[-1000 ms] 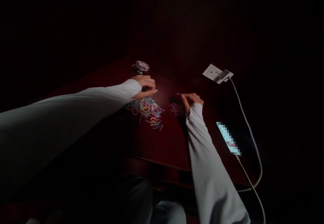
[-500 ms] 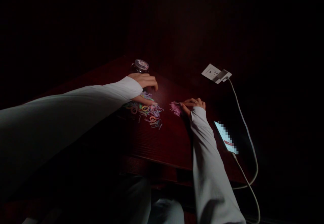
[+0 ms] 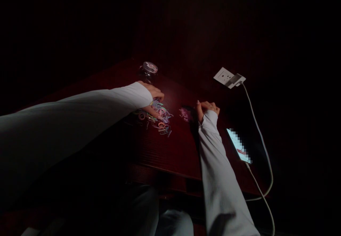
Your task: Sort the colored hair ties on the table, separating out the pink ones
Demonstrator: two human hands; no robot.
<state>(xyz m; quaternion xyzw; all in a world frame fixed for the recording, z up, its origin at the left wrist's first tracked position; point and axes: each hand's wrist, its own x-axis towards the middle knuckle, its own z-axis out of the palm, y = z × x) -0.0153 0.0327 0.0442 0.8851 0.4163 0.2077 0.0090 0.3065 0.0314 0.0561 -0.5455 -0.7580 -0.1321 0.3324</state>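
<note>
A tangled pile of many-coloured hair ties, some small rings and some thin strands, lies on the dark red wooden table. Over its far side is my left hand, with the thumb stretched down onto the pile and the fingers bent, apart from the thumb. Right of this pile sits a smaller heap of pink bands. Just beside that heap, my right hand has its thumb raised and fingers partly bent; I see nothing held in it. Shadow hides some of its fingertips.
A dark round jar with a patterned lid stands behind my left hand. To the right lie a lit phone and its white cable, which runs to a plug in a white wall socket. Surroundings are very dark.
My left hand has drawn its fingers down closer to the coloured pile. My right hand has pulled back from the pink heap, its thumb now lifted.
</note>
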